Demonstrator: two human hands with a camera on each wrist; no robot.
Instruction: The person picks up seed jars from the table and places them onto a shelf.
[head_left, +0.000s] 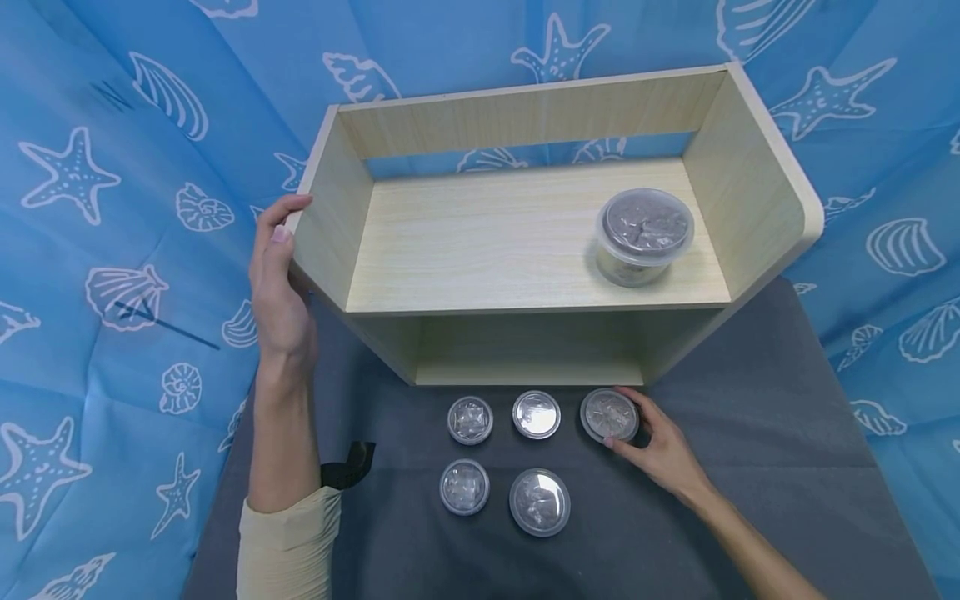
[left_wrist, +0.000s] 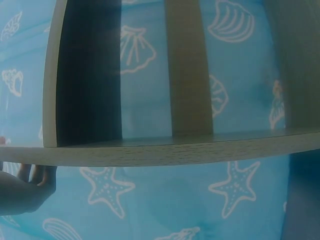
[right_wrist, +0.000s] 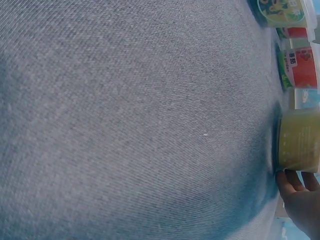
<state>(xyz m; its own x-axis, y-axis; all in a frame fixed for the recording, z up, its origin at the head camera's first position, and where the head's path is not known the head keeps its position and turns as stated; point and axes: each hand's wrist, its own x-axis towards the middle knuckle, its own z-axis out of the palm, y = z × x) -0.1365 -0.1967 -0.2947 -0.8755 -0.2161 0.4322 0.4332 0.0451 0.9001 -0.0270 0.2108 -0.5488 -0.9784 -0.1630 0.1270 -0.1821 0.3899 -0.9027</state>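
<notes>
A pale wooden two-tier shelf stands at the back of the table. My left hand grips the edge of its left side panel; in the left wrist view, the hand appears beside the panel. My right hand holds a round lidded plastic tub by its right side, in front of the shelf. Seen from the right wrist, this tub is yellowish and sits on the cloth, with fingers against its side. Another lidded tub stands on the upper tier, toward the right.
Left of the held tub are a small tub, another small tub, a third nearer the front, and a larger tub. Grey cloth covers the table. A blue seashell-print curtain hangs around it.
</notes>
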